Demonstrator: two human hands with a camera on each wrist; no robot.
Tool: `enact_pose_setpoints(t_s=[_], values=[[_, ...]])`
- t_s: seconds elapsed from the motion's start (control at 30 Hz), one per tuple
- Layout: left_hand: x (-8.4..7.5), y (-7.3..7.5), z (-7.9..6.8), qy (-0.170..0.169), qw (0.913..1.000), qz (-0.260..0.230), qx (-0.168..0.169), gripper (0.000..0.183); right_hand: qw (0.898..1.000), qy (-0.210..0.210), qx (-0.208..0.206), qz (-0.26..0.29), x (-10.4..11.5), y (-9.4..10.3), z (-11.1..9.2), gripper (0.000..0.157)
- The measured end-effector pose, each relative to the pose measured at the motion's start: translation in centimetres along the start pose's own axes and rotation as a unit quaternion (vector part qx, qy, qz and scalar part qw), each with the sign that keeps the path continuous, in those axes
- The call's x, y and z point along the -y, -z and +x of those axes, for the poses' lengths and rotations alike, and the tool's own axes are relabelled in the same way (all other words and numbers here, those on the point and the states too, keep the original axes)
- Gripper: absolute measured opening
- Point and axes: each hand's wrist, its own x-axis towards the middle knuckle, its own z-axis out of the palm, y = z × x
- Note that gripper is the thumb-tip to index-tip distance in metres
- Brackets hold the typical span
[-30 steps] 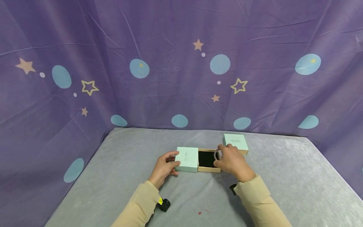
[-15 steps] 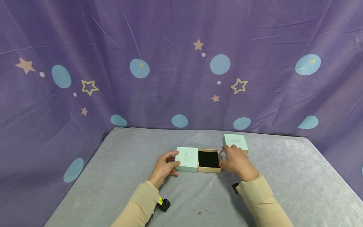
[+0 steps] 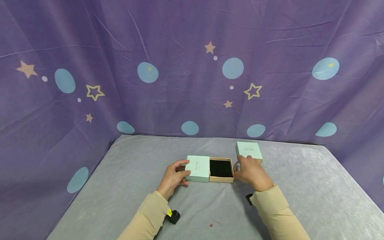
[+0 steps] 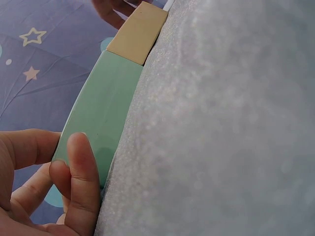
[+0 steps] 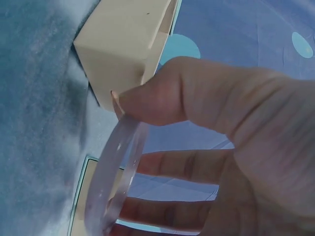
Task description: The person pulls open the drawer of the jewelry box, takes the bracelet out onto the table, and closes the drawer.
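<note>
My left hand [image 3: 173, 176] grips the left end of a mint-green drawer box sleeve [image 3: 198, 168], thumb and fingers on its end in the left wrist view. From the sleeve's right side a cream drawer [image 3: 221, 180] is pulled out, with a black pad [image 3: 220, 168] lying in it. Just past the drawer's right end, my right hand [image 3: 252, 173] holds a translucent pale bangle [image 5: 110, 164] between thumb and fingers. In the right wrist view the thumb tip overlaps the corner of the drawer, and the bangle stands on edge.
A second mint-green box [image 3: 249, 149] sits behind my right hand, partly hidden by the fingers. The grey cloth-covered table [image 3: 129, 170] ends at a purple curtain [image 3: 186, 90] behind. A small red mark [image 3: 211, 225] lies near the front.
My right hand has moved the bangle slightly right, from over the drawer's right edge to beyond it, uncovering more of the black pad. The left hand and box have stayed still.
</note>
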Motion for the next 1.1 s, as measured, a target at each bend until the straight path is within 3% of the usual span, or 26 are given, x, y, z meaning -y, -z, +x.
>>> enact_pose_setpoints(t_s=[0.33, 0.7, 1.1], values=[[-0.1, 0.0, 0.0, 0.004, 1.0, 0.006, -0.004, 0.046, 1.0, 0.013, -0.007, -0.005, -0.7, -0.2, 0.0, 0.045], [0.0, 0.0, 0.0, 0.003, 0.9999, 0.008, -0.006, 0.046, 1.0, 0.013, 0.006, 0.004, -1.2, -1.0, 0.2, 0.056], [-0.2, 0.0, -0.2, -0.001, 1.0, 0.005, 0.002, 0.047, 1.0, 0.021, 0.019, 0.008, -0.9, -1.4, 0.3, 0.049]])
